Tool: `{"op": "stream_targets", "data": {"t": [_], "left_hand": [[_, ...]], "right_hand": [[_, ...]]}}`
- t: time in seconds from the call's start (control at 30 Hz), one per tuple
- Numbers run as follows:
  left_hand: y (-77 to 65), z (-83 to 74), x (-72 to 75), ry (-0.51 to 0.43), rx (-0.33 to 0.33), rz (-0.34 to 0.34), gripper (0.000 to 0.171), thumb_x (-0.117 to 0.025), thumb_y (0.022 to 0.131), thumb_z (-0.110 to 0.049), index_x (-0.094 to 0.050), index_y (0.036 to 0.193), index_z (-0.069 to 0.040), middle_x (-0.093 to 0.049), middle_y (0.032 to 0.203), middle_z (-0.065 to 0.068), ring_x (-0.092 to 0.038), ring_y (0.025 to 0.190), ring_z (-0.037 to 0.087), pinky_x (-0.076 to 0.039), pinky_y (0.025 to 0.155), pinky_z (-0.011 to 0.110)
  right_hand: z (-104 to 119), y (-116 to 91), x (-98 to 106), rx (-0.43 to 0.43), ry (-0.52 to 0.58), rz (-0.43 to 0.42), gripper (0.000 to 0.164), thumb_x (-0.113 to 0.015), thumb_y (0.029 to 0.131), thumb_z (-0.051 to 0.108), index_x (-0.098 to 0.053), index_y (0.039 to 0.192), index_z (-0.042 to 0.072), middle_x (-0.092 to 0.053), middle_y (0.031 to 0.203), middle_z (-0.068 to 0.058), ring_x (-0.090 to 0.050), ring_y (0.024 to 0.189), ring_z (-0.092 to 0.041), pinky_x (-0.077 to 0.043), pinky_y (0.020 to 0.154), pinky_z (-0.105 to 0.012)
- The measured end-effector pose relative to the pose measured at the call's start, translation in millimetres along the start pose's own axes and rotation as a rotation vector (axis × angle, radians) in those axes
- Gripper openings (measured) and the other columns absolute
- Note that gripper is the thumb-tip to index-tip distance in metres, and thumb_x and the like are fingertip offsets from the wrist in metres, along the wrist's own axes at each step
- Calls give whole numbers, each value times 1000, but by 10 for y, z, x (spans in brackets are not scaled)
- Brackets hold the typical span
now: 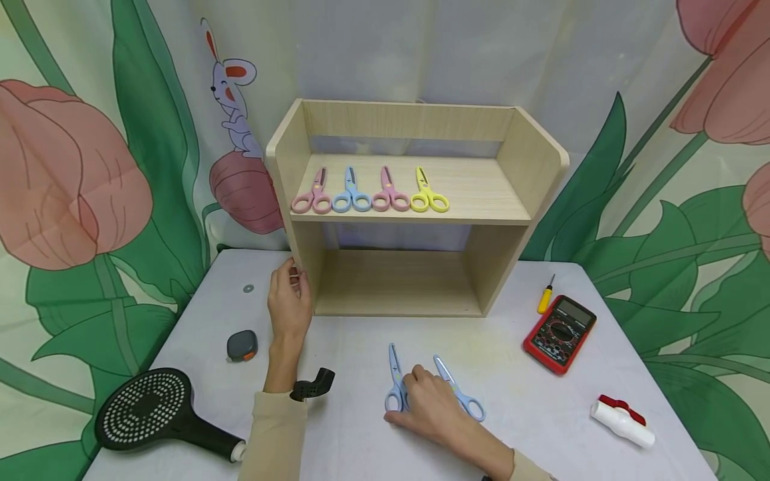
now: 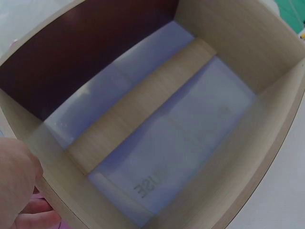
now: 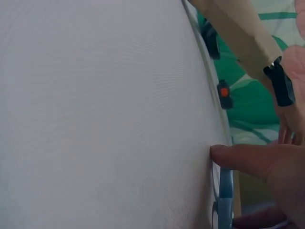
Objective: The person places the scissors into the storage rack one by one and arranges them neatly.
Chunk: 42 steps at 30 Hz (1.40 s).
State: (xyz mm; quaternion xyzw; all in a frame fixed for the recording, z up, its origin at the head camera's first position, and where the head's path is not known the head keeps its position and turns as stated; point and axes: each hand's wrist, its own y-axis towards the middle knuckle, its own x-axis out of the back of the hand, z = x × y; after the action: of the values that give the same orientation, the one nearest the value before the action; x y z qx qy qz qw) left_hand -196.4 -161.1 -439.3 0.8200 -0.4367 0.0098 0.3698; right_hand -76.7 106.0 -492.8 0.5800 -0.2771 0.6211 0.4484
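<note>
In the head view, a pair of blue scissors (image 1: 394, 374) lies with blades pointing away, and my right hand (image 1: 434, 409) is over its handle. In the right wrist view, the thumb (image 3: 243, 157) and a finger lie on either side of the blue handle (image 3: 226, 191); the palm hides part of it. Just right of that hand is a second pair of blue scissors (image 1: 460, 389). My left hand (image 1: 290, 304) rests against the outer left side of the wooden shelf (image 1: 397, 284), fingers loosely bent. The left wrist view shows that hand (image 2: 16, 186) outside the panel.
On the upper board stand pink scissors (image 1: 313, 195), blue scissors (image 1: 351, 194), another pink pair (image 1: 388, 194) and yellow scissors (image 1: 427, 194). At left lie a tape measure (image 1: 242, 345), washer (image 1: 248, 288) and shower head (image 1: 150, 411); at right, a screwdriver (image 1: 545, 297), multimeter (image 1: 561, 334) and white valve (image 1: 622, 421).
</note>
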Motion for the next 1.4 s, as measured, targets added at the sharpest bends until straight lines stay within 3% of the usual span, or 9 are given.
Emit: {"op": "stream_targets", "data": {"t": [0.17, 0.3, 0.47, 0.6, 0.87, 0.97, 1.07, 1.23, 1.4], "left_hand": [[-5, 6, -2, -6, 7, 5, 34, -57, 101, -9, -54, 132, 3, -60, 111, 25, -67, 98, 36, -62, 84, 46], [-6, 3, -1, -8, 7, 3, 34, -57, 100, -9, -54, 132, 3, -60, 111, 25, -67, 98, 36, -62, 84, 47], [2, -2, 4, -5, 8, -3, 34, -58, 100, -9, -54, 132, 2, -60, 111, 25, -67, 97, 36, -62, 84, 47], [5, 7, 1, -2, 13, -5, 34, -57, 100, -9, -54, 132, 3, -60, 111, 25, -67, 97, 36, -62, 83, 46], [0, 12, 3, 0, 13, -8, 34, -57, 100, -8, -54, 132, 3, -60, 111, 26, -67, 97, 37, -62, 83, 46], [-2, 7, 3, -2, 13, -5, 34, -57, 100, -8, -54, 132, 3, -60, 111, 26, -67, 97, 37, -62, 83, 46], [-1, 8, 1, 2, 14, -5, 34, -57, 100, -9, -54, 132, 3, -60, 111, 26, -67, 97, 36, -62, 83, 46], [7, 19, -3, 3, 9, -10, 34, -58, 100, -8, -54, 132, 3, -60, 111, 25, -67, 97, 36, -62, 82, 45], [0, 19, -4, -1, 4, -10, 34, -58, 100, -7, -54, 132, 2, -60, 111, 25, -67, 96, 36, -62, 81, 46]], "right_hand": [[-35, 43, 45, -88, 130, 36, 67, -84, 69, 52, -68, 106, -1, -56, 96, -4, -45, 63, -8, -45, 54, -23], [-61, 92, 179, -85, 225, 7, 64, -85, 71, 46, -67, 113, 2, -55, 105, -2, -48, 71, -9, -42, 58, -19], [-63, 175, 466, 76, 298, -172, 59, -88, 71, 37, -63, 115, 7, -53, 111, 0, -60, 85, -11, -52, 67, -21], [-63, 306, 803, 211, 287, -351, 64, -92, 68, 33, -62, 117, 5, -52, 109, -3, -58, 86, -10, -55, 68, -21], [-203, 675, 1615, 278, 214, -572, 66, -94, 64, 30, -63, 112, -2, -54, 105, -12, -56, 86, -18, -57, 70, -31], [-325, 824, 1848, 232, 195, -622, 65, -93, 65, 31, -64, 111, -6, -54, 103, -16, -55, 83, -22, -52, 67, -33], [-461, 966, 2049, 114, 182, -607, 67, -91, 69, 35, -64, 113, -7, -54, 104, -18, -52, 84, -24, -46, 66, -32], [-686, 1174, 2301, -92, 200, -472, 67, -82, 78, 41, -63, 120, -7, -53, 111, -20, -48, 95, -29, -40, 72, -34], [-898, 1321, 2421, -212, 251, -316, 70, -76, 82, 46, -62, 125, -7, -52, 119, -22, -46, 107, -33, -38, 80, -38]]}}
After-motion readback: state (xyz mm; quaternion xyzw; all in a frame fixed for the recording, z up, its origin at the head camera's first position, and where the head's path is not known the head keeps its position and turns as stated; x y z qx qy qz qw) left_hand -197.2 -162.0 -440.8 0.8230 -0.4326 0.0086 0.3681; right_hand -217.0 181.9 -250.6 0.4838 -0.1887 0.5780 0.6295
